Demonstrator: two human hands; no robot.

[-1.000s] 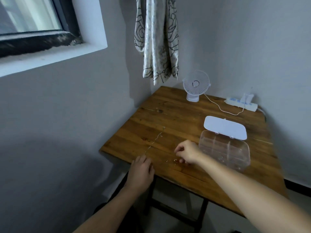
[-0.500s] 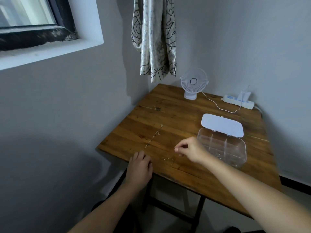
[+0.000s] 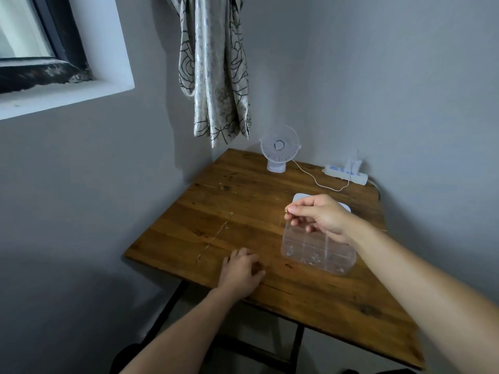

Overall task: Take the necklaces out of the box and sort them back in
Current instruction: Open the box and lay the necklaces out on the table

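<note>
The right hand [image 3: 321,215] pinches what looks like a fine, limp, tangle-prone necklace [image 3: 286,211] by one end above the clear box [image 3: 318,249]; the left hand [image 3: 240,269], loosely curled, rests empty on the surface [image 3: 310,298] beside another chain [image 3: 213,240].

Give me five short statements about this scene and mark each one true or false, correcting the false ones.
1. The right hand pinches a small gold piece of jewellery above the clear plastic compartment box. True.
2. The left hand is raised in the air. False: it rests on the brown wooden table.
3. A thin gold chain necklace lies stretched on the table, left of the box. True.
4. The box lid is shut. False: the white lid lies open behind it.
5. The small white desk fan stands beside the left hand. False: it stands at the far edge.
</note>
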